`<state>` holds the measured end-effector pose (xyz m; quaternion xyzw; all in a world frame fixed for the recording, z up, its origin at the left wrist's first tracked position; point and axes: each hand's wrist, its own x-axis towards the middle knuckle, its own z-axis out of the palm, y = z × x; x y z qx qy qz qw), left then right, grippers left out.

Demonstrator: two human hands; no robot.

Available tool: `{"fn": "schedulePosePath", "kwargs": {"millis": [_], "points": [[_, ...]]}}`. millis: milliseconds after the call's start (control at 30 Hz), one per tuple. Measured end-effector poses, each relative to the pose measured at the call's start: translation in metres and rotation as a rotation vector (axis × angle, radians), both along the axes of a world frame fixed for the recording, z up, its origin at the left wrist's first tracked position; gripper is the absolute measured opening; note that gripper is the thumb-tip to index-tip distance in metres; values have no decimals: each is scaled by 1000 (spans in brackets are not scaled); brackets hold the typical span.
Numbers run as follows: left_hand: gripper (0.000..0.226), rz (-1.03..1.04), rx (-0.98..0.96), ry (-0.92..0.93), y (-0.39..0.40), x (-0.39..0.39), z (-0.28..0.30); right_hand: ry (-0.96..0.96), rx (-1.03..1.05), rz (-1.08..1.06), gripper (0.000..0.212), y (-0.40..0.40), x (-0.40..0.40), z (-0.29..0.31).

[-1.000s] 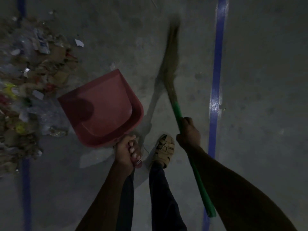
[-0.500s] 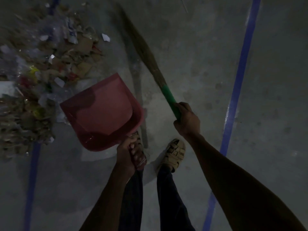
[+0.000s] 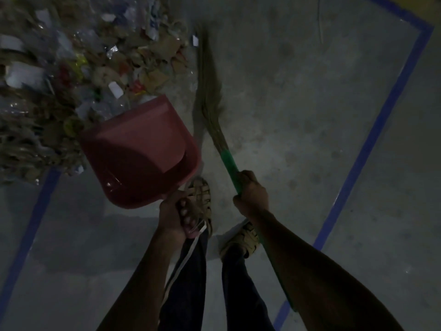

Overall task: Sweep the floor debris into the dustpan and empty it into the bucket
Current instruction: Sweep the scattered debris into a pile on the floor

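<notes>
A red plastic dustpan (image 3: 140,151) hangs tilted just above the floor, its open lip against the edge of a big heap of debris (image 3: 71,75) made of cardboard scraps, paper and plastic wrappers. My left hand (image 3: 177,215) grips the dustpan's handle at its near end. My right hand (image 3: 250,194) grips the green handle of a straw broom (image 3: 210,91), whose bristles reach up along the right side of the heap. No bucket is in view.
Grey concrete floor (image 3: 298,115) with blue tape lines (image 3: 372,139) on the right and another at the left. My two sandalled feet (image 3: 200,199) stand directly below the dustpan and between my arms.
The broom head has swung from the right of the dustpan over to the edge of the heap. The dustpan's lip has come up against the debris, and I have stepped closer to the heap.
</notes>
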<state>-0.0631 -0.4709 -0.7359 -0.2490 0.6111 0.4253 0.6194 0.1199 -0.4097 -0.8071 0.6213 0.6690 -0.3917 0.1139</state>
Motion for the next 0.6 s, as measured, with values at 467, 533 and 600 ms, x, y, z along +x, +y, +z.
{"fn": "schedulePosePath", "kwargs": {"millis": [467, 533, 600], "points": [[39, 132, -19, -84, 11, -59, -9, 109, 426, 11, 71, 57, -54, 29], [40, 118, -17, -75, 18, -66, -10, 103, 431, 44, 70, 67, -51, 31], [40, 140, 9, -40, 28, -70, -12, 108, 434, 65, 71, 77, -48, 32]]}}
